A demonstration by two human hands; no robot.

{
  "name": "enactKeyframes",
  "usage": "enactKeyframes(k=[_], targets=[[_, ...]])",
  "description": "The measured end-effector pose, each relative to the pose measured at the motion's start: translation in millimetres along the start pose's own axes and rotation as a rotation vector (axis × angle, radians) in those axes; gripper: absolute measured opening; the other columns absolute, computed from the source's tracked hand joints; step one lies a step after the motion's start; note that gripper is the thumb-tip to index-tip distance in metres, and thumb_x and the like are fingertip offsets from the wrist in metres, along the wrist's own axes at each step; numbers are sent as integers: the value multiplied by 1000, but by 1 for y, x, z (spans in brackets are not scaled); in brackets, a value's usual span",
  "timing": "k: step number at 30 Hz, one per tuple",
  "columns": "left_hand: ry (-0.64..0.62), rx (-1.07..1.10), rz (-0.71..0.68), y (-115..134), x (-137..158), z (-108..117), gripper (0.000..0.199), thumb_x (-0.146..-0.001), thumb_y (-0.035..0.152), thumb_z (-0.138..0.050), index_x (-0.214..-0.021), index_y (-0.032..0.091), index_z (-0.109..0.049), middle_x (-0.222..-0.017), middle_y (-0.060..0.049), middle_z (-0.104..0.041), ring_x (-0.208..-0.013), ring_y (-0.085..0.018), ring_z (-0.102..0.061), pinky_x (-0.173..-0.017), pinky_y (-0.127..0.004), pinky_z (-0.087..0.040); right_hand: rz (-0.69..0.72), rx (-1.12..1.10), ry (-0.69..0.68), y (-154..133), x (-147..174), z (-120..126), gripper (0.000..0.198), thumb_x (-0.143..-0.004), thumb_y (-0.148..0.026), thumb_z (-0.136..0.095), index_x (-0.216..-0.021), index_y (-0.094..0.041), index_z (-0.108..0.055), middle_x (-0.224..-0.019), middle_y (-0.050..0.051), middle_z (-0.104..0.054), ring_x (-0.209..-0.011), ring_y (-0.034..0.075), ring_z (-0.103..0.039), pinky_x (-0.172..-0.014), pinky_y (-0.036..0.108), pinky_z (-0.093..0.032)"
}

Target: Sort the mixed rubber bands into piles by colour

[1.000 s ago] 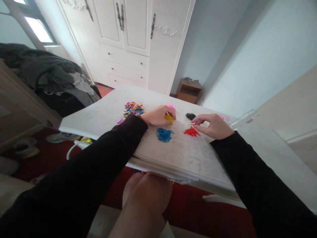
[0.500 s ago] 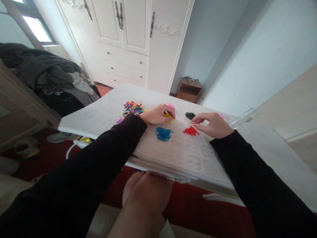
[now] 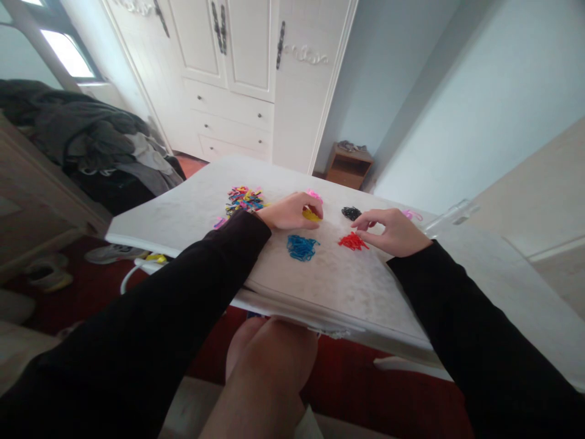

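Note:
My left hand (image 3: 295,210) is curled around a small bunch of yellow rubber bands (image 3: 311,216) on the white table; whether some of them rest on the tabletop cannot be seen. Just above a heap of red rubber bands (image 3: 353,241), my right hand (image 3: 388,230) has thumb and forefinger slightly apart, with nothing visible between them. Black rubber bands (image 3: 351,213) lie beyond its fingertips. Nearer to me is a blue heap (image 3: 301,247), and pink bands (image 3: 314,195) show partly behind my left hand. A mixed-colour pile (image 3: 245,200) lies by my left wrist.
A clear plastic container (image 3: 450,218) and some pink bands (image 3: 412,214) are on the table (image 3: 347,299), right of my right hand. A white wardrobe (image 3: 247,61) stands behind, with a small wooden cabinet (image 3: 348,166) beside it. Dark clothes (image 3: 91,131) are heaped at left.
A red rubber band that was between my right thumb and forefinger is no longer seen there. My left fingers have shifted slightly around the yellow bands.

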State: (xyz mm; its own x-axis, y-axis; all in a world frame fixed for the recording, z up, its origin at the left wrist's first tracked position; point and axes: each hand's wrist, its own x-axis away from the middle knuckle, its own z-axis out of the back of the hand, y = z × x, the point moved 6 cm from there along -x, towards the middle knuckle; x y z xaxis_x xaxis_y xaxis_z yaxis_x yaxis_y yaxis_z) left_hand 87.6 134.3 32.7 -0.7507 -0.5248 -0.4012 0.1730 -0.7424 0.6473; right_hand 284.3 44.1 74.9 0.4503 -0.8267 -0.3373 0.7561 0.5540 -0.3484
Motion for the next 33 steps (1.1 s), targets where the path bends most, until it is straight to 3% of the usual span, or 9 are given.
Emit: enactKeyframes(k=[11,20,26,33], targets=[[9,-6,1,0,0,0,14,-75,18,-76,-88,14,-79,-93,-6,-80,-88,-20,-72,-87,-32,-54,-25,25,10,5,-2,-5,19,-90,-31,-65,-86,-18,-78,-84,7,-78,-76,21,-70,-70,34,-53],[-5,-24,4,2,2,0,16,-76,18,-73,-89,14,-80,-93,-6,-80,-88,-20,-72,-86,-31,-52,5,-93,-36,0,-4,-28,25,-95,-36,-62,-97,-19,-80,-105,11,-81,-99,27,-75,-90,41,-58],[3,-41,-15,1,2,-1,16,-76,18,-73,-90,15,-81,-92,-5,-80,-88,-19,-72,-86,-31,-53,-13,-77,-120,5,-5,-36,27,-97,-36,-60,-102,-20,-81,-105,10,-83,-94,27,-76,-88,41,-59],[98,-28,-55,-1,4,2,19,-77,14,-70,-94,16,-79,-102,-6,-81,-97,-20,-74,-91,-32,-55,9,-102,-110,6,-5,-39,27,-97,-37,-60,-98,-21,-81,-105,10,-82,-94,26,-76,-88,40,-59]])
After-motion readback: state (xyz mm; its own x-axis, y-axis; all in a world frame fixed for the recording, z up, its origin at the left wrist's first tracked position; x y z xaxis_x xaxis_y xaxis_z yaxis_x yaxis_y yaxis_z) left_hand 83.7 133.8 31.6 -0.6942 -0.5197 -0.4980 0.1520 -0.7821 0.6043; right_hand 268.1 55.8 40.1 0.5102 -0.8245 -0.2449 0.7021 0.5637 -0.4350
